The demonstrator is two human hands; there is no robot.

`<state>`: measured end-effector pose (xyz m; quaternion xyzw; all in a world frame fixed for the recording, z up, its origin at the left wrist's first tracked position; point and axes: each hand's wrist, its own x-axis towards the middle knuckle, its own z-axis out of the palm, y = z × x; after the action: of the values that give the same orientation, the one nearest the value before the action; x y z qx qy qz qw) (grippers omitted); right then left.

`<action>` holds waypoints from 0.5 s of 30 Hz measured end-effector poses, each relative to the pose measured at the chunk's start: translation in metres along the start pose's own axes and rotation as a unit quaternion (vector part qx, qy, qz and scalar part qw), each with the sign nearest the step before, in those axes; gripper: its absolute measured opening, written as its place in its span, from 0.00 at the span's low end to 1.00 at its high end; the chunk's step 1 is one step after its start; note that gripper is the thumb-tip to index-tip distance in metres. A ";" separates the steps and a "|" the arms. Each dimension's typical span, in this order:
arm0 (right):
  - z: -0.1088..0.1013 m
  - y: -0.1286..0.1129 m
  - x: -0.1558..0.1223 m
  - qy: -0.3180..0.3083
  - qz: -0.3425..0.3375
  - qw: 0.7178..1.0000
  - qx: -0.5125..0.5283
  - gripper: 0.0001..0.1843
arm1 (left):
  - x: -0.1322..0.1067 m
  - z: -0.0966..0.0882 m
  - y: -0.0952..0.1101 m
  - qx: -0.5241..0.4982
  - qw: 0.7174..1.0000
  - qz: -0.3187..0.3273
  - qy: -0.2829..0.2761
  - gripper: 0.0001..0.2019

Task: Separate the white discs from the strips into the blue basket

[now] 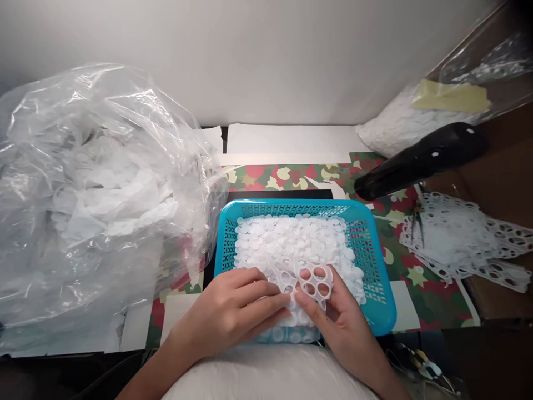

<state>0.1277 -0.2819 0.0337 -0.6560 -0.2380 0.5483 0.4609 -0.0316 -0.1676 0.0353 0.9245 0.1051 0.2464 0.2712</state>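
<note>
Both my hands are over a blue plastic basket [380, 266] filled with small white round discs [287, 236]. A thin white plastic sheet with round holes [318, 280] is pinched between the thumb and fingers of my right hand [347, 319]. My left hand [239, 303] is closed at the left part of the same sheet, its fingers bent together and the thumb mostly hidden. Some discs lie under and behind the sheet.
On the left lies a large clear plastic bag [104, 183] of white pieces. A pile of perforated sheets [466, 233] lies at right, with pliers [417, 222] beside it. A black handle-like object [420, 161] juts in. A filled bag [400, 119] stands behind. Patterned paper [287, 176] covers the table.
</note>
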 end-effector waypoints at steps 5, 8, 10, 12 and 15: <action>-0.004 0.005 -0.004 -0.043 0.005 0.999 0.016 0.26 | -0.002 0.000 -0.005 0.021 1.000 0.001 0.007 0.07; -0.007 0.008 -0.002 -0.065 -0.013 0.998 -0.004 0.25 | -0.003 0.001 -0.006 0.008 1.000 0.000 0.004 0.08; -0.007 0.007 -0.001 -0.065 -0.028 0.997 -0.017 0.22 | -0.003 0.003 -0.005 -0.005 1.000 0.001 0.003 0.09; -0.007 0.007 -0.001 -0.058 -0.036 0.997 -0.038 0.21 | -0.004 0.004 -0.004 -0.011 1.000 -0.001 -0.002 0.09; -0.005 0.009 -0.002 -0.038 -0.039 0.995 -0.078 0.24 | -0.005 0.004 -0.003 -0.009 1.000 -0.005 -0.013 0.09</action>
<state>0.1304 -0.2891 0.0266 -0.6590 -0.3231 0.5338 0.4200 -0.0339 -0.1681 0.0292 0.9245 0.1042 0.2342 0.2821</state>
